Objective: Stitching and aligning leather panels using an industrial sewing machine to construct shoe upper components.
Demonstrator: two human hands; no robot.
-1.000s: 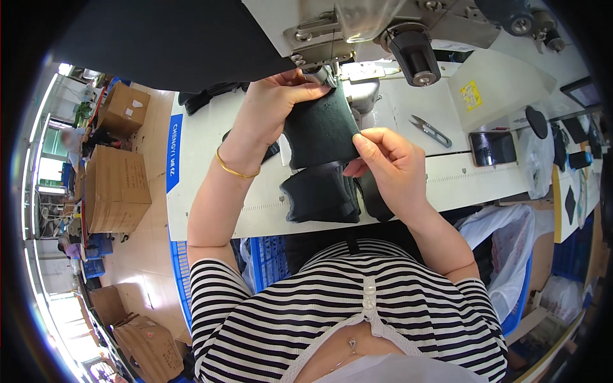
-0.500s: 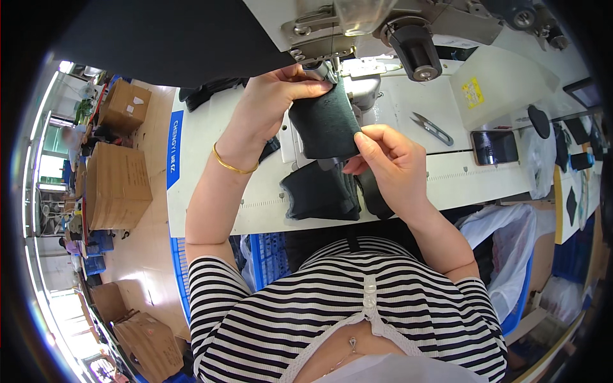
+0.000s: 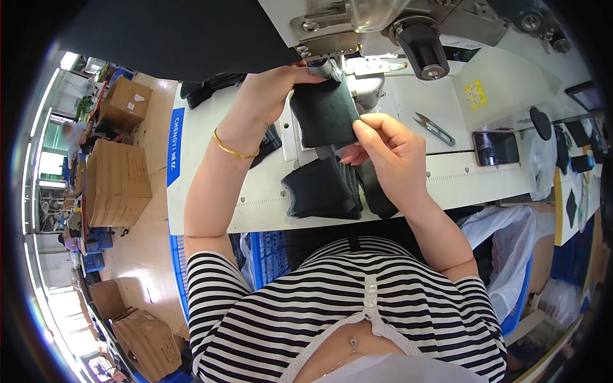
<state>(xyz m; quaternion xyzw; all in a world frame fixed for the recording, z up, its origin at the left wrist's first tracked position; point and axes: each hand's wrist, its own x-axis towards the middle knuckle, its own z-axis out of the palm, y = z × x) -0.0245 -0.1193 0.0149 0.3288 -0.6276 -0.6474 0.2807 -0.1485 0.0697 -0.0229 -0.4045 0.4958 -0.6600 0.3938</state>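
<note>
One black cloth [image 3: 324, 118] is sliding farther up into the machine [image 3: 325, 29] than a moment ago, so the sewing seems to be moving along. The right hand [image 3: 391, 148] is pinching its low right edge. The left hand [image 3: 276, 92] is touching its top (I cannot tell how its hidden fingers are gripping). The cloth is looking smooth, its sides curving.

Bright lighting, fisheye distortion.
Windows [image 3: 66, 309], 8 to 9 o'clock: overexposed. Floor [image 3: 139, 277], 8 o'clock: glare. Straight edges: bowed toward black rim. Centre: sharp.
</note>
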